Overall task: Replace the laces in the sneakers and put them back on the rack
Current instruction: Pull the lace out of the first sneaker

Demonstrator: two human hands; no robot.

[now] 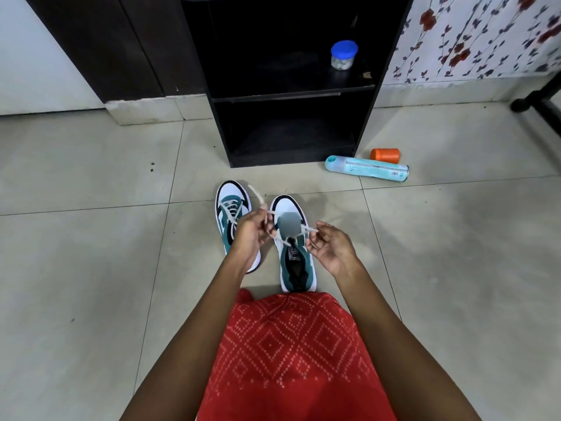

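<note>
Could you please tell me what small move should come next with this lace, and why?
Probably thread one end of the lace through the next eyelet: the left hand and right hand each pinch an end above the right sneaker, whose upper eyelets look unlaced.

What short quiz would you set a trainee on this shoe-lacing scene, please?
1. True or false: the left sneaker and the right sneaker both stand on the floor in front of the rack.
2. What do the left hand and the right hand pinch? A) the ends of a lace B) a teal bottle C) an orange spool
3. What stands on the rack's upper visible shelf?
Key: 1 true; 2 A; 3 a jar with a blue lid.
</note>
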